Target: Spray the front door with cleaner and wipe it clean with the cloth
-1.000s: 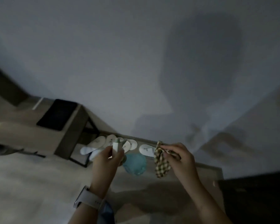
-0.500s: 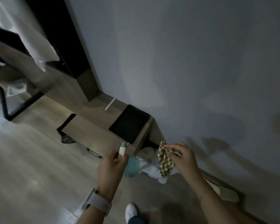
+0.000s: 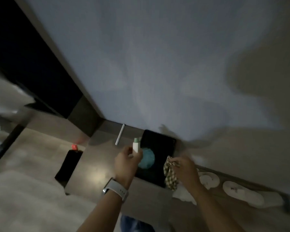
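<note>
Two hands full: left hand (image 3: 126, 160) closed round small spray bottle (image 3: 135, 147), nozzle up; right hand (image 3: 185, 167) pinching checked cloth (image 3: 170, 175), hanging loose. Low over dark tray (image 3: 159, 144) on bench; pale wall (image 3: 157, 64) ahead, door not clearly identifiable in dim, blurred view. Best to face door first, aim nozzle outward, spray evenly, then wipe with cloth bunched flat.

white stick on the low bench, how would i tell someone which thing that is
Find the low wooden bench against the pale wall, left of the dark tray. The white stick lies on the bench top close to the wall, just beyond the left hand. It is the only thin, pen-like white thing there, lying loose, unlike the stubby spray bottle in that hand.
</note>
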Demonstrator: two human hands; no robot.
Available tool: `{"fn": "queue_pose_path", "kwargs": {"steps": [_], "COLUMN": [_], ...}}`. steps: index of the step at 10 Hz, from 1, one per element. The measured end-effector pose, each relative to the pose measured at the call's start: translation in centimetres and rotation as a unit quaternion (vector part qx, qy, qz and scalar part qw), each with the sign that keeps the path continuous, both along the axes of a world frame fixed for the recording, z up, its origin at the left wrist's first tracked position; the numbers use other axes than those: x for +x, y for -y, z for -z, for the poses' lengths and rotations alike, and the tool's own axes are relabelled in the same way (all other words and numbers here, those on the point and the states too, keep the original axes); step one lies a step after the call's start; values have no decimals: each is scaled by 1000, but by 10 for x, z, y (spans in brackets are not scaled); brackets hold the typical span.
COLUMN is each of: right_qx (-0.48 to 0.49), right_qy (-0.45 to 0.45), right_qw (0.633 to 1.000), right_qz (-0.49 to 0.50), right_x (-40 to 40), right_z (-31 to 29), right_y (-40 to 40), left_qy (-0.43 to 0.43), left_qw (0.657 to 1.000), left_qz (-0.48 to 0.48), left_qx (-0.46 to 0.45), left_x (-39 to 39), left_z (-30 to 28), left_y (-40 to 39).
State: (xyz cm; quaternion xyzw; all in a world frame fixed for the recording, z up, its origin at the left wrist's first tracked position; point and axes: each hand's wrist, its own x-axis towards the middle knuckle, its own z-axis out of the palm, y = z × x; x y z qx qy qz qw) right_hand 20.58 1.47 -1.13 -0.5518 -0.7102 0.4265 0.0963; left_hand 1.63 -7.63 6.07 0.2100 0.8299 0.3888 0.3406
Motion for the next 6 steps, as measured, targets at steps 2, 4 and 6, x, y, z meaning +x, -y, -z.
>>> {"fn": "queue_pose_path", "kwargs": {"steps": [2, 4, 6], "right_qx": [-98, -205, -153], "right_qy": [52, -5, -16], "right_qw": [985, 963, 965], "right_qz": [130, 175, 211], "right_x": [-56, -77, -77], "right_z": [69, 103, 50], "right_y": [-16, -19, -7], "left_qy": [16, 17, 86], "left_qw": [995, 988, 971], "left_qz": [98, 153, 223], "left_qx": [2, 4, -9], "left_x": [-36, -46, -48], "left_z": [43, 53, 45], "left_y": [-67, -97, -90]}}
